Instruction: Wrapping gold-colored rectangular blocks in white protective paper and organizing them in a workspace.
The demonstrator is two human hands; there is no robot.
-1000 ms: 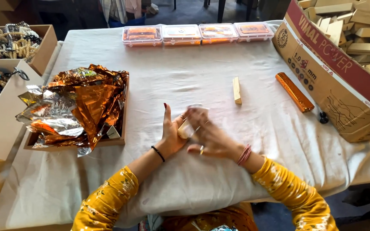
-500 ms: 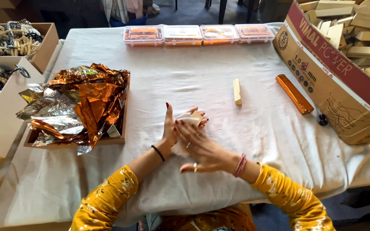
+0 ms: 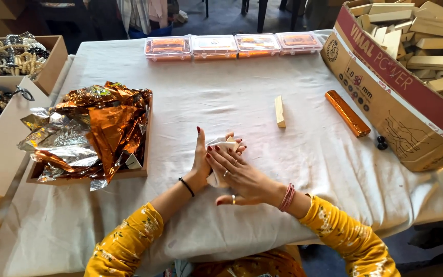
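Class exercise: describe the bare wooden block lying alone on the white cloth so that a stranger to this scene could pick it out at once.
Start at the large cardboard box of wooden pieces at the table's right edge. Just left of it lies a foil-wrapped orange bar, and further left is the bare wooden block. Unlike the bar it is pale and unwrapped, and it lies apart from both hands.

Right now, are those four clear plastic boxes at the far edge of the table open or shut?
Shut. All four plastic boxes lie flat in a row with clear lids seated on top, orange contents showing through.
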